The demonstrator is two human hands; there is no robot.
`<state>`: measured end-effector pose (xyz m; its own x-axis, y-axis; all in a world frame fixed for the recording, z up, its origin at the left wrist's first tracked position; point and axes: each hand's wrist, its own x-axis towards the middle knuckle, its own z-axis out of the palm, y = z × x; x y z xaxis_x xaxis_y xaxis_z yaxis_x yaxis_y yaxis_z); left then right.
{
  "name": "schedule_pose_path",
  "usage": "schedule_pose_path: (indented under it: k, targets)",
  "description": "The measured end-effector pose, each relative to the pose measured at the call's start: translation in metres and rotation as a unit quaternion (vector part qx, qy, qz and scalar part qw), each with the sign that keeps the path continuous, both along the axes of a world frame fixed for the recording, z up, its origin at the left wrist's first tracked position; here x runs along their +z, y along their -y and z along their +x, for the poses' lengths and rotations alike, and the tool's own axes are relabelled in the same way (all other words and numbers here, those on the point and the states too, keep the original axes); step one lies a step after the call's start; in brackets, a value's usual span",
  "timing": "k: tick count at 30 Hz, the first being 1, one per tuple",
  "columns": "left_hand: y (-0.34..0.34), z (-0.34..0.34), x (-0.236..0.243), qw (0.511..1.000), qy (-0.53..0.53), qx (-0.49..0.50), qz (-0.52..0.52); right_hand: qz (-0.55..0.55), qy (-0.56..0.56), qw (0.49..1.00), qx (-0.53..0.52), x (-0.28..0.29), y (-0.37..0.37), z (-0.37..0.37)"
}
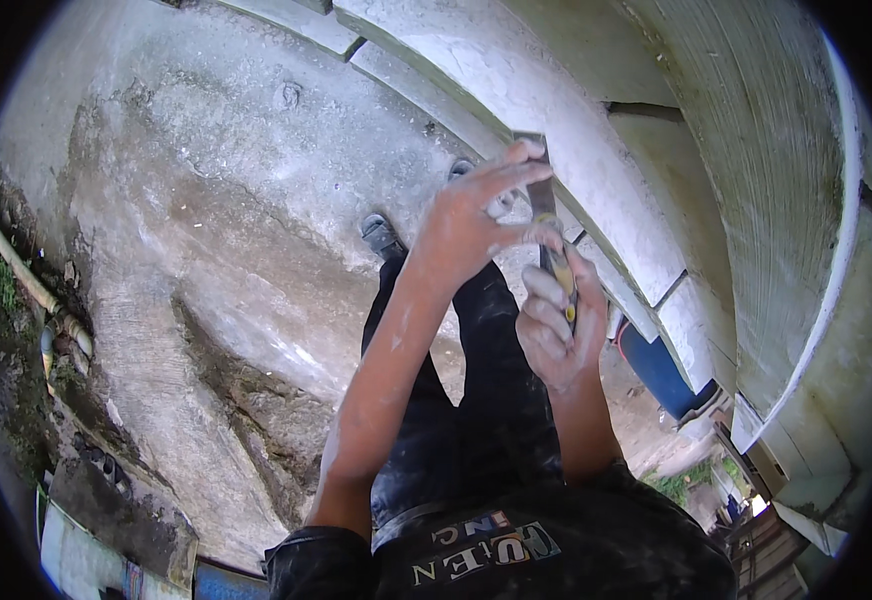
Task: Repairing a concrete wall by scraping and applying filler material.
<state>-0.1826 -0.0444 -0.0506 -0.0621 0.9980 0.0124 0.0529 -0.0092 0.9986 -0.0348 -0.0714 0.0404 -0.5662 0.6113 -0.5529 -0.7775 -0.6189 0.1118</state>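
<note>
Putty knife (543, 203), flat-bladed with a yellow-and-dark handle (560, 268), is raised in front of the person in the head view, between the two hands and well above the concrete floor (226, 190). The right hand (561, 335) is wrapped around the handle, its fingers curled in and its thumb laid along the grip. The left hand (461, 225) reaches across from the other side with index finger and thumb spread in a wide curve, the index finger lying over the blade near its far end and the thumb by the neck, where blade meets handle; how hard they press I cannot tell. Whitish powder or paste coats the fingers of both hands. Beyond the tool runs a white-coated ledge (516, 60) beside a grooved, curving wall (756, 130); the blade overlaps the ledge's edge from this angle, but seems held apart from it. The step in hand, as I judge it, is tending the blade itself, perhaps wiping or feeling its face, rather than working it against a surface. The next move would call for a steady right-hand grip and for the left fingertips to come off the blade without dragging along its edge. Below the hands are the person's dark trousers (491, 330) and a shoe (384, 235); a blue container (656, 365) stands to the right, near the ledge.
</note>
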Motion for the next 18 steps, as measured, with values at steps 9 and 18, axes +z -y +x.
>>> schedule_pose_path:
  k: [9,18]
  targets:
    - [-0.008,0.003,0.009,1.000,-0.015,0.016,-0.017,-0.034,-0.086,0.991,-0.095,-0.010,0.010,-0.014]
    - [-0.012,0.003,0.012,0.997,-0.058,-0.003,-0.042,-0.053,-0.140,0.977,-0.152,-0.017,0.014,-0.026]
